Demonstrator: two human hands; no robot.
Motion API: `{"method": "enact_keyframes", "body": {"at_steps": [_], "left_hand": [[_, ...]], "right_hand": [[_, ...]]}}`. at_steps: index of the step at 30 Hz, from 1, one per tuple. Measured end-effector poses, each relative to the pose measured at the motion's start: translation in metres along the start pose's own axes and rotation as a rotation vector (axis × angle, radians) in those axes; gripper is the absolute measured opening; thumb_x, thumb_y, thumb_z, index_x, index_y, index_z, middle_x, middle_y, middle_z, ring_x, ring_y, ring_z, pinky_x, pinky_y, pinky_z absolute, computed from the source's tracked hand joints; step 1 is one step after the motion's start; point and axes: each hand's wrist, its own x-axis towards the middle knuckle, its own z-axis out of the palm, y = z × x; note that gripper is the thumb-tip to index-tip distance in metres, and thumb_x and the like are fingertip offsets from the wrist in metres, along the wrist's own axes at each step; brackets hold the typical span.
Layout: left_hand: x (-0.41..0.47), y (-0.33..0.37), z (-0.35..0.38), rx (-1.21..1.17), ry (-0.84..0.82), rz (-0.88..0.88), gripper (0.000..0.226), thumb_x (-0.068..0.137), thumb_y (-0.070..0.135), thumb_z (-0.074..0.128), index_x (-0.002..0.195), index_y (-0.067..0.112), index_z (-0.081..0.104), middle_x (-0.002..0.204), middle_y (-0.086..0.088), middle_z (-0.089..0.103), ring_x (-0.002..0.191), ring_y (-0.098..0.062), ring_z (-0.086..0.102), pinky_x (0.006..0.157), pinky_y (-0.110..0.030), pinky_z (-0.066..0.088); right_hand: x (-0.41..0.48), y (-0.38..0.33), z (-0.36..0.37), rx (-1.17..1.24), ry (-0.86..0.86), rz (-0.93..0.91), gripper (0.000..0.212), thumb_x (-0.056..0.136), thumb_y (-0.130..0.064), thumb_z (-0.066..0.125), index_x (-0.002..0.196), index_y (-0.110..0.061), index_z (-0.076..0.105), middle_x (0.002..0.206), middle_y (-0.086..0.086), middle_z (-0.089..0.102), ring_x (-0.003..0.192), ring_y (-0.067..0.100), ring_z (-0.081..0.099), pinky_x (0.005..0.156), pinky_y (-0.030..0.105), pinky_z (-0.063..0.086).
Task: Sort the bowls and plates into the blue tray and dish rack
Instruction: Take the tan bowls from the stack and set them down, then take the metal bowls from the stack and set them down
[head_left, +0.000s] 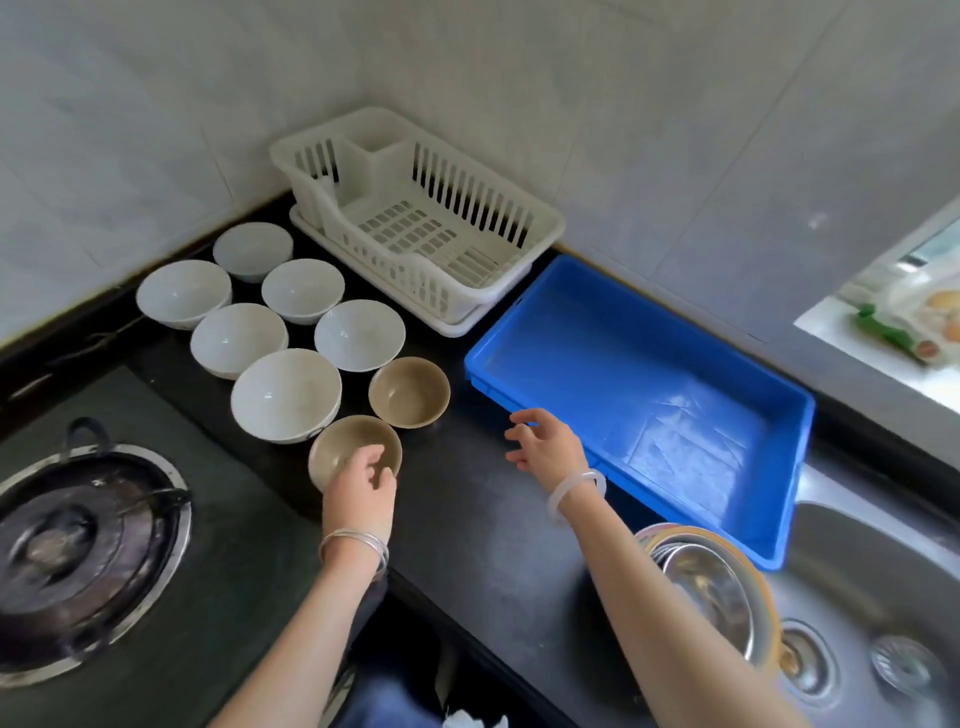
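A: Left hand?
B: Your left hand (358, 486) sits at the nearest tan bowl's (343, 449) near rim, fingers curled. Can't tell if it's gripped.
A: Right?
B: Your right hand (545, 441) hovers with fingers apart, holding nothing, just beside the blue tray (623, 364). Six white bowls (285, 395) stand left of the dish rack (405, 228).

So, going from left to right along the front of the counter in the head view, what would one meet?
Black round gas burner → nearer tan round bowl, held by the left hand → right hand → blue rectangular plastic tray → steel sink.
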Motion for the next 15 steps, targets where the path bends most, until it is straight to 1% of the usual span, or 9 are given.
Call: {"method": "enact_keyframes", "body": {"at_steps": [2, 4, 6, 8, 10, 11, 13, 15], "left_hand": [[-0.017, 0.015, 0.020, -0.037, -0.123, 0.047, 0.027, 0.089, 0.007, 0.052, 0.115, 0.010, 0.059, 0.118, -0.007, 0.064, 0.096, -0.018, 0.060, 0.085, -0.026, 0.044], [-0.037, 0.029, 0.043, -0.015, -0.234, 0.105, 0.026, 0.090, 0.009, 0.053, 0.114, 0.013, 0.060, 0.116, -0.004, 0.063, 0.091, -0.013, 0.058, 0.082, -0.023, 0.044], [-0.059, 0.041, 0.068, 0.030, -0.346, 0.179, 0.024, 0.090, 0.013, 0.054, 0.113, 0.017, 0.061, 0.114, -0.001, 0.064, 0.087, -0.009, 0.057, 0.078, -0.019, 0.044], [-0.078, 0.053, 0.092, 0.080, -0.448, 0.246, 0.024, 0.090, 0.016, 0.054, 0.113, 0.019, 0.061, 0.114, 0.002, 0.063, 0.086, -0.006, 0.056, 0.076, -0.017, 0.043], [-0.094, 0.066, 0.113, 0.134, -0.533, 0.320, 0.025, 0.090, 0.018, 0.056, 0.114, 0.018, 0.061, 0.116, 0.002, 0.062, 0.085, -0.005, 0.055, 0.077, -0.017, 0.043], [-0.102, 0.072, 0.122, 0.158, -0.575, 0.358, 0.025, 0.089, 0.019, 0.056, 0.114, 0.018, 0.061, 0.116, 0.002, 0.061, 0.085, -0.006, 0.056, 0.078, -0.017, 0.043], [-0.117, 0.082, 0.140, 0.203, -0.649, 0.420, 0.025, 0.089, 0.023, 0.058, 0.112, 0.017, 0.062, 0.115, 0.000, 0.061, 0.086, -0.009, 0.058, 0.079, -0.018, 0.044], [-0.130, 0.087, 0.154, 0.276, -0.686, 0.462, 0.026, 0.088, 0.026, 0.059, 0.112, 0.018, 0.062, 0.114, -0.001, 0.060, 0.095, -0.014, 0.060, 0.081, -0.021, 0.044]], "right_hand": [[-0.016, 0.015, -0.027, -0.005, 0.065, -0.035, 0.020, 0.092, -0.014, 0.044, 0.092, -0.027, 0.059, 0.091, -0.002, 0.068, 0.065, 0.011, 0.065, 0.072, 0.033, 0.055], [-0.034, 0.035, -0.057, -0.027, 0.145, -0.035, 0.025, 0.091, -0.013, 0.045, 0.080, -0.032, 0.058, 0.084, -0.002, 0.069, 0.059, 0.010, 0.063, 0.070, 0.034, 0.054], [-0.052, 0.057, -0.085, -0.068, 0.225, -0.013, 0.027, 0.091, -0.012, 0.048, 0.076, -0.033, 0.057, 0.083, 0.002, 0.070, 0.061, 0.014, 0.063, 0.067, 0.033, 0.050], [-0.070, 0.080, -0.111, -0.139, 0.296, 0.025, 0.020, 0.091, -0.013, 0.052, 0.080, -0.029, 0.059, 0.086, 0.005, 0.072, 0.071, 0.022, 0.065, 0.069, 0.032, 0.047], [-0.087, 0.103, -0.135, -0.233, 0.377, 0.069, 0.013, 0.089, -0.015, 0.056, 0.089, -0.023, 0.066, 0.088, 0.004, 0.073, 0.081, 0.023, 0.066, 0.069, 0.028, 0.044], [-0.095, 0.114, -0.146, -0.256, 0.426, 0.087, 0.012, 0.088, -0.014, 0.058, 0.091, -0.020, 0.068, 0.089, 0.004, 0.073, 0.084, 0.022, 0.066, 0.070, 0.026, 0.041], [-0.110, 0.131, -0.162, -0.268, 0.521, 0.115, 0.013, 0.085, -0.010, 0.060, 0.090, -0.016, 0.070, 0.087, 0.007, 0.073, 0.085, 0.025, 0.066, 0.069, 0.025, 0.040], [-0.120, 0.142, -0.171, -0.296, 0.560, 0.152, 0.013, 0.083, -0.010, 0.061, 0.089, -0.016, 0.070, 0.087, 0.008, 0.072, 0.084, 0.028, 0.065, 0.067, 0.026, 0.040]]}}
